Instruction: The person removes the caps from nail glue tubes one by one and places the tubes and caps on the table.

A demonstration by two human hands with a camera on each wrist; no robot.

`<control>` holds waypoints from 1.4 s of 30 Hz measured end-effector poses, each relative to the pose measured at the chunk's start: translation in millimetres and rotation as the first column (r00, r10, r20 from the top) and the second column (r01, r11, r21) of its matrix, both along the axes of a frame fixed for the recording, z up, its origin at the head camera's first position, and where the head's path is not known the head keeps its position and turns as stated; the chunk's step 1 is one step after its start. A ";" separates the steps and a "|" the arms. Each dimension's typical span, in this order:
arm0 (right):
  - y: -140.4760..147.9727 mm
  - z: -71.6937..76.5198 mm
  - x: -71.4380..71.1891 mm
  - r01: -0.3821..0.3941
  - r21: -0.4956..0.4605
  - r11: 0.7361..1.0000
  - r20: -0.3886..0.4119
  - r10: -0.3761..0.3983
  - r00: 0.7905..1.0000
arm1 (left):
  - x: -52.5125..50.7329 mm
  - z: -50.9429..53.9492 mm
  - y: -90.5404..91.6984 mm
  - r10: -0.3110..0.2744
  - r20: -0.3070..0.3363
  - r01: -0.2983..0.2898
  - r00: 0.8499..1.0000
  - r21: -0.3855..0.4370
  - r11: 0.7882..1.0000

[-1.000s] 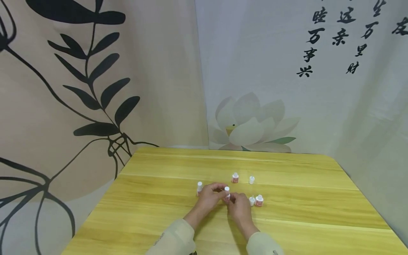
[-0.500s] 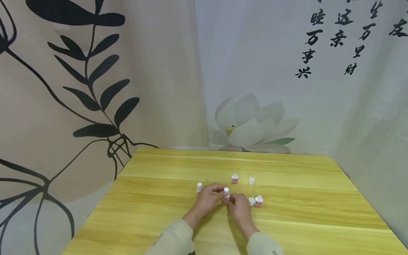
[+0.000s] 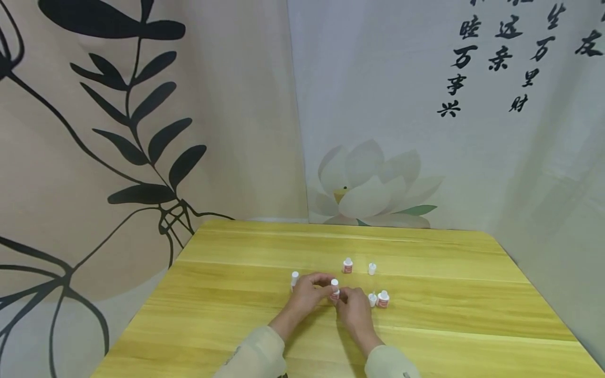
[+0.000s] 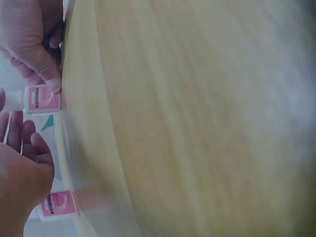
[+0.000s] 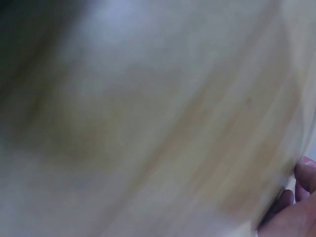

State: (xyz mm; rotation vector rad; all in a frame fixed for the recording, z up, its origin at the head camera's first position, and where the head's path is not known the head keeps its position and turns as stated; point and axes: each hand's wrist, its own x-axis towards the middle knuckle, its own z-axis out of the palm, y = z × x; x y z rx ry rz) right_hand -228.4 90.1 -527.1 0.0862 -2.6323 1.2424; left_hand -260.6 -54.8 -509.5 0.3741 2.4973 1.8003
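A small white bottle with a pink label (image 3: 334, 295) stands on the table between the two hands. My left hand (image 3: 304, 296) pinches its tall white cap (image 3: 334, 283) from the left. On the other side my right hand (image 3: 355, 312) holds the lower body with thumb and fingers. In the left wrist view the labelled bottle (image 4: 43, 98) lies between both hands, the right thumb against its base and left fingers around the cap. A second capped bottle (image 3: 295, 279) stands behind my left hand, partly hidden. The right wrist view catches only a few fingers (image 5: 306, 177) at its edge.
Farther back stand another small bottle (image 3: 347, 266) with a short white top and a loose white cap (image 3: 372, 269). Right of my right hand, a second loose cap (image 3: 372, 300) with a thin upright stem sits beside a bottle (image 3: 383, 300). Printed cloth hangs behind the wooden table (image 3: 449, 331).
Both hands keep their hold on the bottle and its cap, with hardly any movement. The head view has shifted very slightly.
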 end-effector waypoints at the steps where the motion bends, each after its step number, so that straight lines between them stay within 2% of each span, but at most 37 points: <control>1: 0.0 -0.2 0.0 0.001 -0.003 1.000 0.001 -0.001 1.000 | 0.3 0.4 -0.3 -0.005 0.002 0.005 1.000 0.003 1.000; 7: -0.1 0.0 0.5 -0.005 -0.009 1.000 -0.010 0.004 1.000 | 0.1 -1.1 -2.1 -0.029 0.012 0.028 1.000 0.040 0.999; 16: 0.0 0.9 1.4 -0.007 -0.002 1.000 -0.020 0.007 1.000 | -2.3 -3.5 1.2 0.004 0.017 -0.005 1.000 0.064 0.998; 21: -0.3 2.0 3.1 -0.004 -0.003 1.000 -0.020 0.004 1.000 | -1.0 -1.6 -0.4 -0.016 0.012 0.015 1.000 0.077 0.997; 27: -0.7 2.8 3.5 0.000 -0.002 1.000 -0.019 0.000 1.000 | -0.4 -0.7 -2.5 -0.046 -0.012 0.047 0.999 0.074 0.996; 32: -0.9 2.7 3.9 -0.003 -0.006 1.000 -0.013 0.003 1.000 | -1.0 -1.4 -2.6 -0.040 -0.012 0.040 0.999 0.062 0.997; 38: 0.0 1.9 3.5 -0.006 0.007 1.000 -0.041 0.006 0.999 | -0.1 -1.5 -1.3 -0.027 -0.010 0.028 1.000 0.063 0.998; 42: 1.6 1.9 2.3 -0.021 -0.019 1.000 -0.033 0.020 0.999 | -0.1 -1.6 -0.9 -0.024 0.003 0.023 1.000 0.065 0.998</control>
